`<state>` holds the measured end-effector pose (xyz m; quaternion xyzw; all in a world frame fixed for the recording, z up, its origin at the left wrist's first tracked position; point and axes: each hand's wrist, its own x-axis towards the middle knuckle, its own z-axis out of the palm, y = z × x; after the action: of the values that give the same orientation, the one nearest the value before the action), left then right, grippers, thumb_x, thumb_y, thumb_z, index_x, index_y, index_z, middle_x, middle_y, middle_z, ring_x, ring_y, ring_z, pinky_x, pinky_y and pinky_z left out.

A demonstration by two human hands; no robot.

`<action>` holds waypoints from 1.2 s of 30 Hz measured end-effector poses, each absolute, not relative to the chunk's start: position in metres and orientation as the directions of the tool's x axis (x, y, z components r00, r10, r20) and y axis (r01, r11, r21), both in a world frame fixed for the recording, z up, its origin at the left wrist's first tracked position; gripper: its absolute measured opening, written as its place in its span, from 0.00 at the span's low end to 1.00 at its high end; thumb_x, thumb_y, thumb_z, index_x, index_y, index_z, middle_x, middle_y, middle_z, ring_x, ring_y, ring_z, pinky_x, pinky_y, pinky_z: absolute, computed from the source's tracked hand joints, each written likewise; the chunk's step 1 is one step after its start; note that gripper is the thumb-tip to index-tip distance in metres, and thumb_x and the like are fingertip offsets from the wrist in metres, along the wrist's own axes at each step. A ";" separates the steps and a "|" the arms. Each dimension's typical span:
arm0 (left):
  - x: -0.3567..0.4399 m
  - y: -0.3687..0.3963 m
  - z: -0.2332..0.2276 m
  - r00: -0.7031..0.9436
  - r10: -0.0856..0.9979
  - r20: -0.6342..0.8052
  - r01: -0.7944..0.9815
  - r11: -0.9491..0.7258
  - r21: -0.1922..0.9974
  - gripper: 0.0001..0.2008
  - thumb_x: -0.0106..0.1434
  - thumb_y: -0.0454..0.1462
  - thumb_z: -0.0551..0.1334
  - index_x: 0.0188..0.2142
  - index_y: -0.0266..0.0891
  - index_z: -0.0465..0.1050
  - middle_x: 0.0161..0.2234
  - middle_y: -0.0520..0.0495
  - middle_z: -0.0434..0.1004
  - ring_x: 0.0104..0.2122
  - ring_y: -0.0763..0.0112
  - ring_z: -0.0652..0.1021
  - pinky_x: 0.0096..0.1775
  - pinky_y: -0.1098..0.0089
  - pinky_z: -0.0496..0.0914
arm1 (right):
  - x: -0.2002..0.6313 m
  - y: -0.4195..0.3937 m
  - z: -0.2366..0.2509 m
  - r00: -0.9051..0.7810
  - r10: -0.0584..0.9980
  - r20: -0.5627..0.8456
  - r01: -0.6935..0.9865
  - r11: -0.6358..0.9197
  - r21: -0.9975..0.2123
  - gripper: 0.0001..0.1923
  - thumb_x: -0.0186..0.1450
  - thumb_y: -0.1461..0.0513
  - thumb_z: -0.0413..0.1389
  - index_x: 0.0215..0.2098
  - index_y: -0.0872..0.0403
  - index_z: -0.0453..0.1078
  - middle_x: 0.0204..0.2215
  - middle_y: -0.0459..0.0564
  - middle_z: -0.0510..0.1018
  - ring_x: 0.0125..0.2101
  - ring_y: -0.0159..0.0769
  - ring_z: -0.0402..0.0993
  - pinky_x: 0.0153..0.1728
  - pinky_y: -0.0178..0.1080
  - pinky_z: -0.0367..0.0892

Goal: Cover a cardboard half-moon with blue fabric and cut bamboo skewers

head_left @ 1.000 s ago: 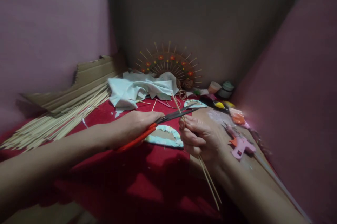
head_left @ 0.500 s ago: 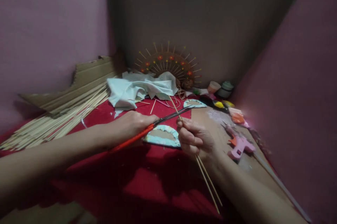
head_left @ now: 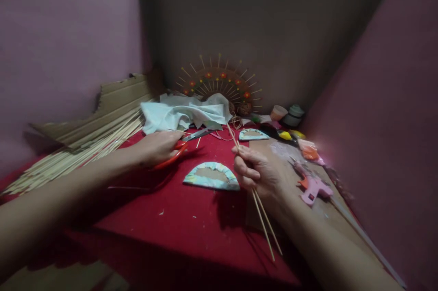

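Observation:
My left hand (head_left: pixel 160 147) is closed around a pair of scissors (head_left: pixel 201 133) with orange handles, low over the red cloth (head_left: pixel 201 222). Their blades point right, towards the crumpled pale-blue fabric (head_left: pixel 159 117). Pinched in my right hand (head_left: pixel 255 170) are thin bamboo sticks (head_left: pixel 263 226); their tips rise past my fingers and two long ends slant down below my palm. Between my hands a half-round cardboard piece (head_left: pixel 212 174), edged with gathered light-blue fabric, lies on the cloth. A smaller similar piece (head_left: pixel 253 134) rests farther back.
Many bamboo sticks (head_left: pixel 85 156) lie at left beside torn cardboard (head_left: pixel 123 99). At right, a pink glue gun (head_left: pixel 315 188) lies on a brown board (head_left: pixel 267 152). A fan-shaped decoration (head_left: pixel 219 79) leans on the back wall, near a small cup (head_left: pixel 278 112) and a lidded jar (head_left: pixel 294 115).
My left hand has drawn the scissors back and left, away from the sticks, and lowered them towards the cloth. My right hand keeps the sticks, nearly in place.

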<state>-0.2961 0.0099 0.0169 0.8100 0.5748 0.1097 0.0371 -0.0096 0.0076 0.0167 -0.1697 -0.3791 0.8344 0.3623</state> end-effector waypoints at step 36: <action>-0.194 -0.014 0.014 0.547 0.415 0.727 0.747 -0.634 -0.200 0.14 0.68 0.32 0.49 0.27 0.37 0.67 0.21 0.50 0.70 0.22 0.72 0.68 0.39 0.65 0.66 | -0.022 -0.008 0.010 -0.690 0.723 0.030 -0.469 -0.415 -0.780 0.03 0.62 0.64 0.54 0.34 0.57 0.68 0.17 0.41 0.74 0.09 0.18 0.41 0.08 0.23 0.45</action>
<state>-0.1943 -0.0136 0.0135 0.8424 0.3448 0.3280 -0.2530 -0.0218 -0.0083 0.0098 -0.1577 -0.4029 0.8262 0.3608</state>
